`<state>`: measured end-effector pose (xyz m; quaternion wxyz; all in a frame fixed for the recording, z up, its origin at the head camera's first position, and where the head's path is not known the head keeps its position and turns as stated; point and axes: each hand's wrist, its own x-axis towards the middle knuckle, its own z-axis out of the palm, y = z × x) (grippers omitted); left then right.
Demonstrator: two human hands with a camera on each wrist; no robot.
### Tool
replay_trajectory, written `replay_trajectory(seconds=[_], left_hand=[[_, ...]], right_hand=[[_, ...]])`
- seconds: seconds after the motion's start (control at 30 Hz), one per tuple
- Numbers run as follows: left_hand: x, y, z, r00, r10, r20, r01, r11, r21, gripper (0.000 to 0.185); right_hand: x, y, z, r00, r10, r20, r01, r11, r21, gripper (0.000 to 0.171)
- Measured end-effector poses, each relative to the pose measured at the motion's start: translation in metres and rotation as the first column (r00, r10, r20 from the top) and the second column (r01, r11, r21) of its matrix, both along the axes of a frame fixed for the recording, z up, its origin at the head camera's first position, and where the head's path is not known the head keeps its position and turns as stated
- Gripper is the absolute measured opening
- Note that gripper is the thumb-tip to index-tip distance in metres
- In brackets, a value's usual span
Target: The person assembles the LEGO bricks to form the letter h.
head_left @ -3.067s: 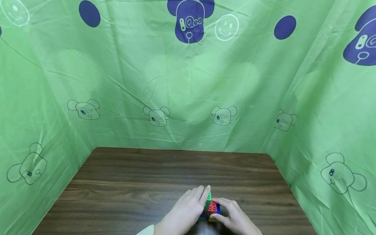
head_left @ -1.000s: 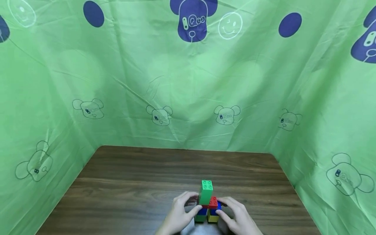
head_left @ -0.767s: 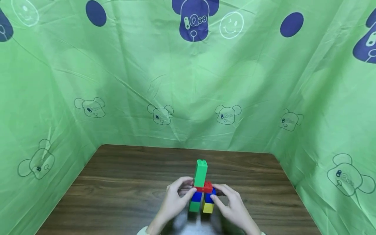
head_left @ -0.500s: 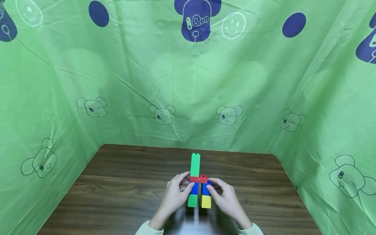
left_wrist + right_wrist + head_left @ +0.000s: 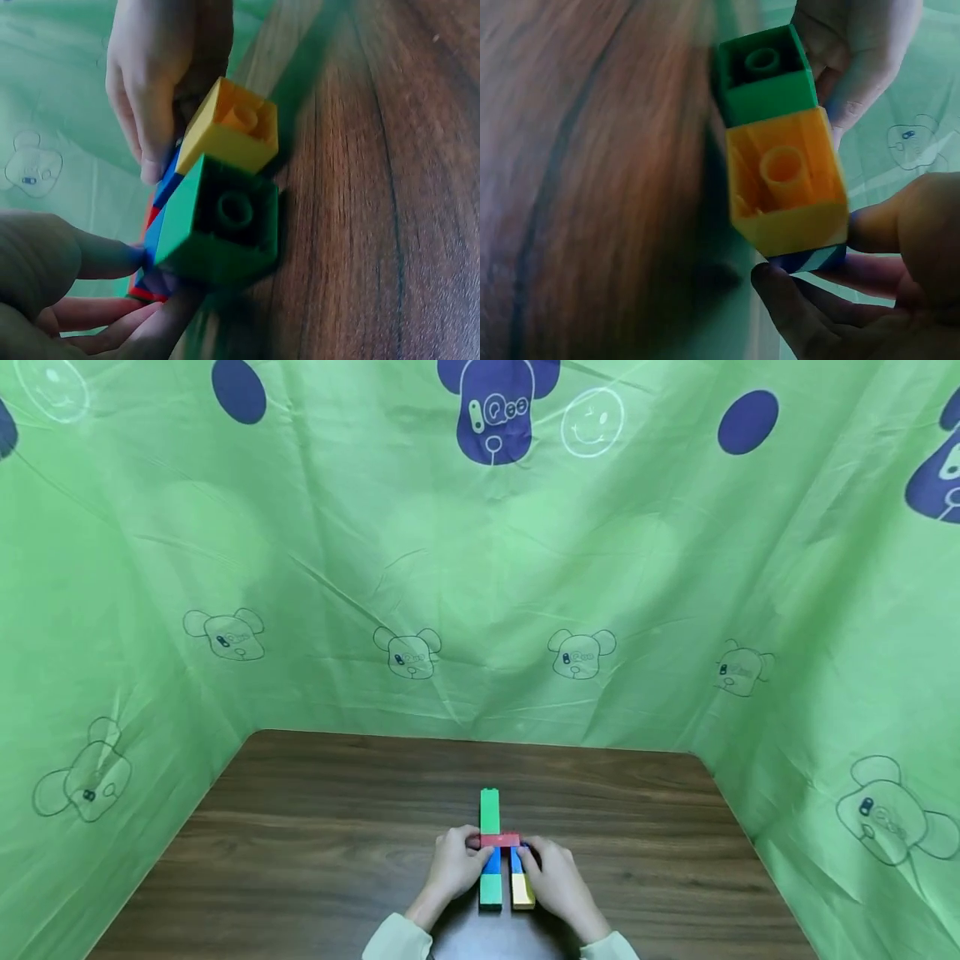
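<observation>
A brick figure lies tipped over with its top pointing away from me, at or just above the wooden table. It has a long green brick and a red crossbar. Below these are two blue bricks, ending in a green foot and a yellow foot. My left hand grips its left side and my right hand its right side, near the red and blue bricks. The wrist views show the hollow undersides of the green foot and the yellow foot.
A green printed cloth walls in the table at the back and on both sides. Bare dark wood stretches left, right and behind the figure.
The figure stood upright on the table with both hands at its base. Both hands lifted it, tipped its top away from me and brought it down nearly flat.
</observation>
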<state>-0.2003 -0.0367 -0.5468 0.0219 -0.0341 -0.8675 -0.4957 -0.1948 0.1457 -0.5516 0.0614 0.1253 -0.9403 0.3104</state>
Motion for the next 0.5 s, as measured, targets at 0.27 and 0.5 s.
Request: replay_trajectory(seconds=[0.27, 0.5], left_hand=[[0.0039, 0.0016, -0.0069, 1.0, 0.005, 0.016, -0.004, 0.998, -0.057, 0.031], [-0.002, 0.0024, -0.0093, 1.0, 0.001, 0.002, -0.001, 0.998, -0.064, 0.033]], right_hand=[[0.0061, -0.0034, -0.0109, 0.999, -0.024, -0.038, 0.026, 0.998, 0.058, 0.022], [-0.0002, -0.0024, -0.0089, 0.998, -0.013, -0.063, 0.017, 0.997, 0.075, 0.023]])
